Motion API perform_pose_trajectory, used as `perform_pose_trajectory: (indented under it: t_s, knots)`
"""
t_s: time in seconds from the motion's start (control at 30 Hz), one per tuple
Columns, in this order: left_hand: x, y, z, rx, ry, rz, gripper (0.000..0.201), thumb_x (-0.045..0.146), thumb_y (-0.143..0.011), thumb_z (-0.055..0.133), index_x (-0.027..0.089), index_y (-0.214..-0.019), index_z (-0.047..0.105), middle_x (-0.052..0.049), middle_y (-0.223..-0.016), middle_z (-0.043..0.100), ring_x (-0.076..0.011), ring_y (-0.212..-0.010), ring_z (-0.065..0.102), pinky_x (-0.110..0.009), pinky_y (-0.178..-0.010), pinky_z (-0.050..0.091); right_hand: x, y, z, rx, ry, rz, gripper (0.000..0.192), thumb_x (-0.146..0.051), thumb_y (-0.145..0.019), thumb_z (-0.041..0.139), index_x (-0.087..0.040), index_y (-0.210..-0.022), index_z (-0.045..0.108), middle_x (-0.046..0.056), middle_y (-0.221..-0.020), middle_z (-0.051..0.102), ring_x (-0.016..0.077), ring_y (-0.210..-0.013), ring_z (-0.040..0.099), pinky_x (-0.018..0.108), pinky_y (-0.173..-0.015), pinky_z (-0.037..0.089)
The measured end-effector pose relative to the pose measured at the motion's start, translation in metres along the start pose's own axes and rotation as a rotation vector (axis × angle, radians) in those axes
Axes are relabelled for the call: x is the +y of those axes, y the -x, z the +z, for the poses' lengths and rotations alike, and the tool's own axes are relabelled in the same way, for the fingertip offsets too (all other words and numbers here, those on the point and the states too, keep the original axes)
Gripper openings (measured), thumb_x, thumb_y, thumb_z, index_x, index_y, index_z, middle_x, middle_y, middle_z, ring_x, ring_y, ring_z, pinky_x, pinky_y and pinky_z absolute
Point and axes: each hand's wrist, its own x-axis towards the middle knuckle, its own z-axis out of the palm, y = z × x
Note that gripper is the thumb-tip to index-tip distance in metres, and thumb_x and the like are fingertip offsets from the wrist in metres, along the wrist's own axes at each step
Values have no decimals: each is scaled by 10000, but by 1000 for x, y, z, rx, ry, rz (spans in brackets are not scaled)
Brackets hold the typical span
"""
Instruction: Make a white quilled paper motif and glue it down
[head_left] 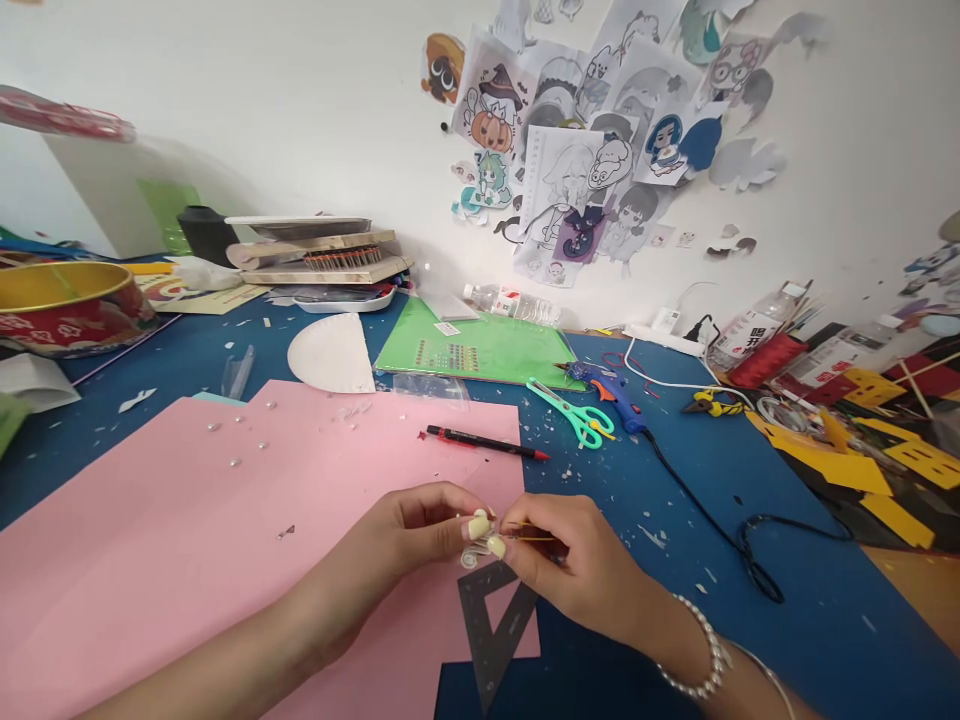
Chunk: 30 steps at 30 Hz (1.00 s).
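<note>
My left hand [409, 535] and my right hand [577, 565] meet over the near edge of a large pink paper sheet [187, 530]. Together they pinch a small curled white paper piece [472, 552] and a thin stick [534, 536] between the fingertips. A dark triangular ruler [491, 630] lies just under the hands. My right wrist wears a pearl bracelet [701, 650]. A black pencil with a red tip [487, 442] lies on the pink sheet beyond the hands.
Teal scissors [574, 410], a blue glue gun [611, 390] with a black cord, a folded white paper plate [330, 352] and a green sheet [487, 350] lie on the blue table. Yellow card pieces [885, 450] crowd the right; a gold-rimmed tin [64, 305] stands left.
</note>
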Motion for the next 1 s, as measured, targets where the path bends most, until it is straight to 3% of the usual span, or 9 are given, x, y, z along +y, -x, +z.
perform_pose_trajectory:
  t_s: [0.17,0.33,0.5,0.8,1.0]
  knots:
    - [-4,-3,0,-7,-80,66,111,289,-725,583,195,-786,587,22,-738,597,-133,-720,516,-217,-668,385,-1,-1,-3,-38,-59,31,93,-179,-781,444,-163,-690,456,-61,-549,374,47,-482,319,165,-448,240]
    - [-7,-3,1,62,-256,223,272,282,-732,562,233,-999,535,0,-830,614,-170,-788,558,-256,-715,426,0,-2,-8,-70,-134,53,228,-247,-803,415,-166,-601,347,-66,-523,275,51,-473,255,180,-436,207]
    - [-2,1,6,62,-466,257,209,236,-689,596,188,-891,567,-26,-805,623,-183,-742,566,-254,-679,444,1,-3,-10,-97,-190,79,276,-307,-812,396,-167,-589,316,-62,-534,242,54,-483,236,189,-435,194]
    - [1,4,7,44,-518,189,116,277,-678,592,185,-641,530,6,-633,590,-160,-605,548,-239,-573,414,-2,-4,-9,-173,-199,88,261,-290,-801,415,-166,-589,328,-62,-535,261,52,-481,245,189,-433,200]
    - [-2,1,6,-13,-437,132,123,279,-692,578,179,-652,518,7,-629,593,-162,-616,549,-233,-570,404,0,-2,-7,-182,-233,79,195,-239,-790,431,-157,-618,389,-65,-537,318,46,-483,271,175,-439,218]
